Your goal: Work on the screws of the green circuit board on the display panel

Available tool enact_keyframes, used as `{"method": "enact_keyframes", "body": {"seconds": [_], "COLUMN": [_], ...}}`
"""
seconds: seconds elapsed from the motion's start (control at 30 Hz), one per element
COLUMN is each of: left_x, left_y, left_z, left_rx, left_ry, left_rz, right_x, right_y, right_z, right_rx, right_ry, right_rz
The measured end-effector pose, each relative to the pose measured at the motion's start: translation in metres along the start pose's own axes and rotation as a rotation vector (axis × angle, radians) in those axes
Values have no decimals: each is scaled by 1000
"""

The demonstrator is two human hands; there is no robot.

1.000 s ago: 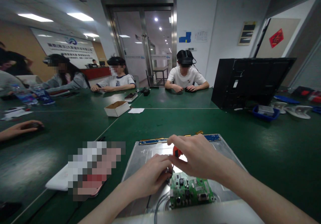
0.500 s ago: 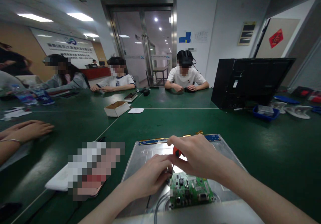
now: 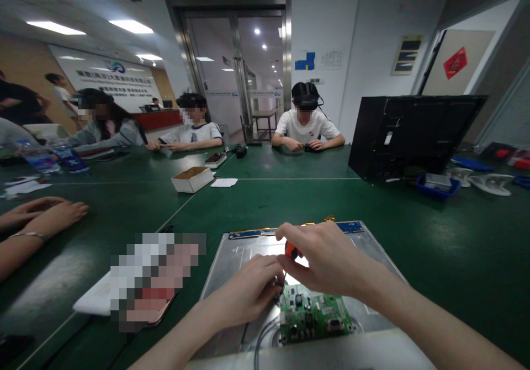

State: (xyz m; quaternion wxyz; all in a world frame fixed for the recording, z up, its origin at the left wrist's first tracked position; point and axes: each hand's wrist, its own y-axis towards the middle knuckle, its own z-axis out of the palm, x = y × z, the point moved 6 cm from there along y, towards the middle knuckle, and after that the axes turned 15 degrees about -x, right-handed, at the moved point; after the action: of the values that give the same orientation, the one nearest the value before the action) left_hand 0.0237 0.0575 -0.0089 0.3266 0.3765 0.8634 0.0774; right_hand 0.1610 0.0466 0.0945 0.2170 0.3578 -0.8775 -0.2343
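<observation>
A screwdriver (image 3: pixel 291 249) with an orange-red and black handle is held in my right hand (image 3: pixel 327 254), its thin shaft pointing down. The shaft comes down close to the upper left corner of a green circuit board (image 3: pixel 312 309). My left hand (image 3: pixel 259 284) is closed beside the shaft, fingertips pinched together at that corner; what they grip, if anything, is hidden. The board lies on a silvery metal panel (image 3: pixel 232 257), which has a narrow blue circuit strip (image 3: pixel 350 227) along its far edge. The screwdriver's tip is hidden.
Left of the panel lie a white object (image 3: pixel 95 292) and a pink phone-like object (image 3: pixel 159 315), both partly blurred. A cardboard box (image 3: pixel 192 181) stands farther off. A black monitor (image 3: pixel 406 135) and a blue tray (image 3: pixel 438 188) are at right. Another person's hands (image 3: pixel 53 215) rest at left.
My hands stay in nearly the same place; the screwdriver's handle looks slightly turned between my right fingers. The other person's hands at left have shifted a little.
</observation>
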Motion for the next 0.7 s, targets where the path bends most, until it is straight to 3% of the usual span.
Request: {"method": "enact_keyframes", "body": {"seconds": [0.7], "left_x": [0], "left_y": [-2], "left_z": [-1], "left_rx": [-49], "left_ry": [-16], "left_rz": [14], "right_x": [0], "right_y": [2], "right_z": [1], "right_rx": [-3], "right_ry": [15], "right_rz": [1]}}
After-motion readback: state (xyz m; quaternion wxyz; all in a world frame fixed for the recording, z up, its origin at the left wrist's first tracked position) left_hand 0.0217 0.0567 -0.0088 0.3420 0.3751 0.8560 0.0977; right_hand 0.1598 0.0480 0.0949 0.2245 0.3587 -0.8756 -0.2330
